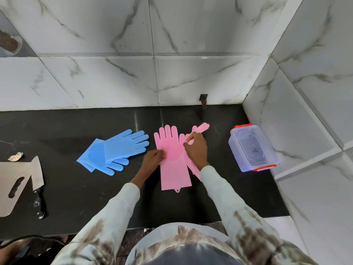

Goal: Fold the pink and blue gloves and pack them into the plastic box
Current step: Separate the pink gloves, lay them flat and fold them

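One pink glove (172, 161) lies flat on the black counter (76, 188), fingers pointing at the wall. My left hand (152, 158) rests on its left edge near the palm, fingertips pressing it. A second pink glove (200, 129) lies partly under and to the right of the first; my right hand (196, 148) pinches it near its fingers, lifting them. Two blue gloves (116, 150) lie crossed over each other to the left, untouched. The clear plastic box (252, 148) with orange clips stands open and empty at the right, no lid in sight.
A grey cutting board (13, 184) and a black-handled cleaver (38, 180) lie at the counter's left edge, with a crumpled scrap (16, 156) behind them. Marble-tiled walls close the back and right side. The counter's front edge is just before my body.
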`<control>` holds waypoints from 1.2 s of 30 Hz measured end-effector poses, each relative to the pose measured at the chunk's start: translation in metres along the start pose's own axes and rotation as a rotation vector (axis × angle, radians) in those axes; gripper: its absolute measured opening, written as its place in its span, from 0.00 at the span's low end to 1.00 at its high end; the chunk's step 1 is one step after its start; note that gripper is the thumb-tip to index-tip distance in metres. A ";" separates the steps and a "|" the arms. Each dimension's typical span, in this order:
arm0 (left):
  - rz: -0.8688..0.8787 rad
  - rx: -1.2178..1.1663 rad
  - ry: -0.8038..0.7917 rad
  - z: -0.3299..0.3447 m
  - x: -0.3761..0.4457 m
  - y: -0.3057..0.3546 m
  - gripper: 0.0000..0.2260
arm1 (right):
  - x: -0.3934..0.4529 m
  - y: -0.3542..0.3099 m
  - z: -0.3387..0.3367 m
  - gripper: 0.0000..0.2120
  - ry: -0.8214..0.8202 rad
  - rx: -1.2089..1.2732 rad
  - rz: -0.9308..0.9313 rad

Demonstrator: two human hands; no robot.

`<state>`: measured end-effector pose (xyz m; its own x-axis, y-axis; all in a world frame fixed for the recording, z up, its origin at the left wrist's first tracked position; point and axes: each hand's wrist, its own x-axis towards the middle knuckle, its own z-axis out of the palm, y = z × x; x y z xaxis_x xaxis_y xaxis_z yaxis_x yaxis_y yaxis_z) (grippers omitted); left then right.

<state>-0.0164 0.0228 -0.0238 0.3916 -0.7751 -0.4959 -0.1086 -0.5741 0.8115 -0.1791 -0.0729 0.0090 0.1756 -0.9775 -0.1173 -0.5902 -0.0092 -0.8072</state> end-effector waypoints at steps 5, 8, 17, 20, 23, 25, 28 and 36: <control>-0.073 -0.185 -0.023 -0.012 0.006 0.004 0.28 | -0.027 -0.021 0.060 0.07 -0.310 -0.125 -0.064; -0.080 -0.159 0.001 -0.015 0.011 0.001 0.19 | -0.041 -0.017 0.074 0.07 -0.354 -0.153 -0.069; -0.057 0.115 0.029 -0.009 0.012 0.003 0.06 | -0.019 0.017 0.030 0.15 -0.090 -0.306 0.101; -0.043 0.137 0.022 -0.009 0.011 -0.001 0.07 | -0.017 0.026 0.029 0.20 -0.155 -0.272 0.189; -0.052 0.140 0.009 -0.011 0.010 -0.002 0.07 | -0.015 0.028 0.032 0.15 -0.174 -0.225 0.140; -0.057 0.142 0.011 -0.011 0.009 -0.002 0.07 | -0.013 0.027 0.034 0.13 -0.163 -0.210 0.105; -0.058 0.149 0.020 -0.011 0.007 -0.002 0.07 | -0.009 0.025 0.035 0.10 -0.154 -0.175 0.100; -0.069 0.093 0.035 -0.011 0.007 -0.003 0.06 | 0.001 0.024 0.032 0.11 -0.149 -0.175 0.095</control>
<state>-0.0036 0.0222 -0.0265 0.4327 -0.7243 -0.5368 -0.1644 -0.6489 0.7429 -0.1672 -0.0673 -0.0288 0.2187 -0.9340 -0.2824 -0.7348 0.0328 -0.6775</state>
